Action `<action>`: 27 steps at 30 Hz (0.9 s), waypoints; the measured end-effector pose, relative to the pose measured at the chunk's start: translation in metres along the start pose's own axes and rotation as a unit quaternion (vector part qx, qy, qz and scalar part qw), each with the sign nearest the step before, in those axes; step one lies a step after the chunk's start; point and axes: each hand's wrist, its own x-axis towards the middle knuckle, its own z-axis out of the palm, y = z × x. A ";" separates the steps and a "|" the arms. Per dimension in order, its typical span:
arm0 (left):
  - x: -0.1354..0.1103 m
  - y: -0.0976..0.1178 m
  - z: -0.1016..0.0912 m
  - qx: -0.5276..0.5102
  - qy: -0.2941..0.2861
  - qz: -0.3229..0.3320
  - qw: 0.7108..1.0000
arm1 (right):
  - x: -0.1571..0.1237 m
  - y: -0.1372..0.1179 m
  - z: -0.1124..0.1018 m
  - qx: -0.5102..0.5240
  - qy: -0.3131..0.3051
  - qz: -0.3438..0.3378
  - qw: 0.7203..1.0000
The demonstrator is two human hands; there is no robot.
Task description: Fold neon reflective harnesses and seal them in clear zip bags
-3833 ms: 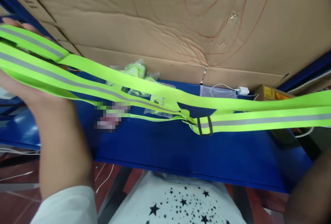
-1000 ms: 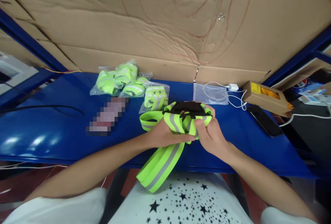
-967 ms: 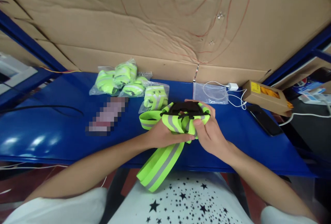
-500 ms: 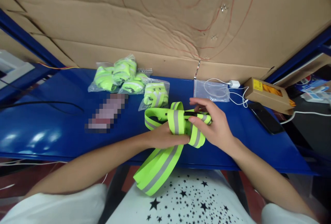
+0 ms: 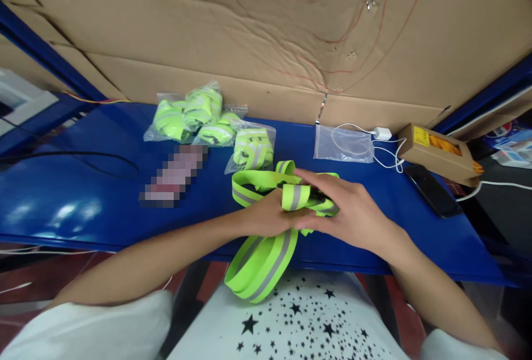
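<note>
A neon-yellow reflective strap [image 5: 266,257] with a grey stripe lies bunched at the front of the blue table [image 5: 83,199]; its loose loops hang over the edge toward my lap. My left hand [image 5: 266,219] is closed on the bunch from the left. My right hand [image 5: 347,213] lies over the bunch from the right, its fingers curled across the folded layers. A black buckle part is mostly hidden under my right fingers.
Several bagged yellow straps [image 5: 199,119] lie at the back left. An empty clear bag [image 5: 343,144], a white charger and cable [image 5: 382,135], a cardboard box [image 5: 440,152] and a black phone [image 5: 432,196] are at the back right. A cardboard wall [image 5: 266,33] backs the table.
The strap was stretched wide between my hands, then gathered into a bunch. In the last second my right hand came down over the bunch, covering the black buckle.
</note>
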 end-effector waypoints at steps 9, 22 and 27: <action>0.001 0.004 0.004 -0.160 -0.096 -0.046 0.981 | 0.003 -0.001 0.004 0.044 0.107 0.092 0.989; -0.004 0.023 -0.002 -0.183 -0.177 -0.050 0.966 | 0.012 0.010 0.002 0.379 0.012 0.288 0.880; -0.004 0.014 0.008 -0.263 -0.156 -0.059 0.950 | 0.011 0.018 0.003 0.173 0.102 0.181 0.963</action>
